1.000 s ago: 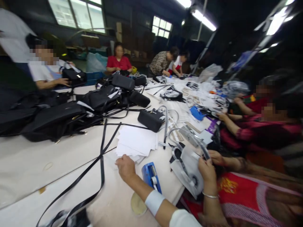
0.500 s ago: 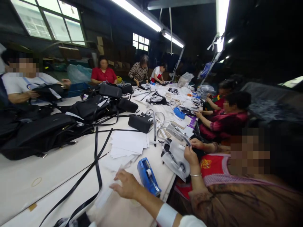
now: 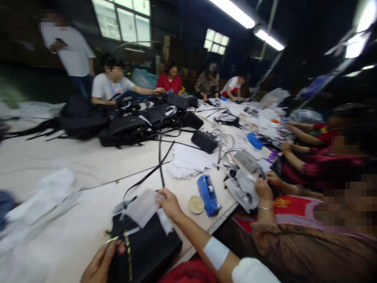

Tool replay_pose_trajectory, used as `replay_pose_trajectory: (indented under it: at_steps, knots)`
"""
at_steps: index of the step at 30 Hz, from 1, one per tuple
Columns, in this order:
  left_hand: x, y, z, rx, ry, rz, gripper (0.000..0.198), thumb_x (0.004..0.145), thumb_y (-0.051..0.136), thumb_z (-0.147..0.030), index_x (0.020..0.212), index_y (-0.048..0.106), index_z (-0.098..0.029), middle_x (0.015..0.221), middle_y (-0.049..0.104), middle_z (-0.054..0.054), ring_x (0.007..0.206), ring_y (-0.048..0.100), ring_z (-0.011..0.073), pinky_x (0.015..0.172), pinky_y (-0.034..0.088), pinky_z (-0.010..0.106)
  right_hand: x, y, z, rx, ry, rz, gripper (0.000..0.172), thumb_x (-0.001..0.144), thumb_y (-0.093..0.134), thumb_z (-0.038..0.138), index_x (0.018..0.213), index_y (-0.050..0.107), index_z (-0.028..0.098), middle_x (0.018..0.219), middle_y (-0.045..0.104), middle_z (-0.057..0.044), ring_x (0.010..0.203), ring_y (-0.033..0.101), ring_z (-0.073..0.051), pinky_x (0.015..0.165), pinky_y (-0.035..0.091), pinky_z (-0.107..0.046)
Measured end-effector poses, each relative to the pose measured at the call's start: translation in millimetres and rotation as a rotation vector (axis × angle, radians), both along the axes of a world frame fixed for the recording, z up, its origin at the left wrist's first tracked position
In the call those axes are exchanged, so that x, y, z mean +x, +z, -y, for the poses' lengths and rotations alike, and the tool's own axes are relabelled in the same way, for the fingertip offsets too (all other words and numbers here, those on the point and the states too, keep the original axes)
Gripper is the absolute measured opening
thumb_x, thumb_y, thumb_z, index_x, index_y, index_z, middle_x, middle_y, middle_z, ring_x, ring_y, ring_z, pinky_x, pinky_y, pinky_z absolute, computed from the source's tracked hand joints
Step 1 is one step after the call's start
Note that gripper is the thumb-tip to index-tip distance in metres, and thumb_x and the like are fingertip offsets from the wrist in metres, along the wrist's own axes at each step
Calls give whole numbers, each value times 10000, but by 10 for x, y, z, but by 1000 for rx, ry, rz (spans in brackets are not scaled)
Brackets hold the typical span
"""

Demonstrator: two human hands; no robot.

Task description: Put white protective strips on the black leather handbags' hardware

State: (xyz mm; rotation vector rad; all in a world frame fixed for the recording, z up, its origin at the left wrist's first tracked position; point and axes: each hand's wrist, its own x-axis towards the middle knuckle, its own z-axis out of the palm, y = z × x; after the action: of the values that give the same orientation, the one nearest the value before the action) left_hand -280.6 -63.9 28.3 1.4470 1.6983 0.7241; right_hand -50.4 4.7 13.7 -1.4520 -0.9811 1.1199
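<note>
A black handbag (image 3: 153, 251) with a gold-coloured chain or zip lies at the table's near edge. My left hand (image 3: 101, 259) is closed at its left side, fingers pinching by a gold metal fitting (image 3: 112, 239). Between the thumb and fingers of my right hand (image 3: 170, 204) is a thin white sheet of paper (image 3: 143, 207), held over the top of the bag. More white wrapping hangs beside that sheet. The bag's black strap (image 3: 147, 167) runs away across the table. A blue tape dispenser (image 3: 208, 194) and a roll of tape (image 3: 196, 204) stand right of my right hand.
A stack of white paper (image 3: 191, 159) lies ahead, with a small black case (image 3: 204, 141) behind it. Black bags (image 3: 126, 127) are heaped at the far left. Close on my right, a co-worker's hands (image 3: 263, 188) handle a white-wrapped bag (image 3: 243, 188). White plastic (image 3: 44, 200) covers the left.
The view has swung left and down. My right hand, earlier open above the table, now pinches a white sheet. My left hand and the handbag have come into view.
</note>
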Motion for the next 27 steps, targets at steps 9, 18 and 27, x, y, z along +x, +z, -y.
replay_pose_trajectory:
  at_steps: [9, 18, 27]
  knots:
    - [-237, 10, -6, 466, -186, -33, 238, 883, 455, -301, 965, 668, -234, 1425, 356, 41, 1322, 298, 237, 1121, 212, 452, -810, 162, 242, 288, 659, 493, 271, 818, 462, 178, 1024, 619, 257, 970, 673, 2, 825, 595, -165, 751, 414, -267]
    - [-392, -211, -69, 364, -7, 269, 192, 830, 561, -331, 935, 663, -208, 1063, 560, 63, 1053, 531, 211, 956, 397, 359, -1024, 47, 164, 179, 761, 202, 259, 825, 489, 243, 1029, 647, 256, 1005, 676, 7, 941, 595, -190, 834, 422, -306]
    - [-503, -157, -105, 223, 247, 385, 783, 641, 751, -289, 1330, 381, -259, 1140, 551, 47, 742, 562, 115, 731, 460, 275, -1203, -201, 315, -15, 540, -27, 342, 806, 512, 332, 1132, 569, 248, 890, 688, -17, 742, 615, -178, 650, 473, -288]
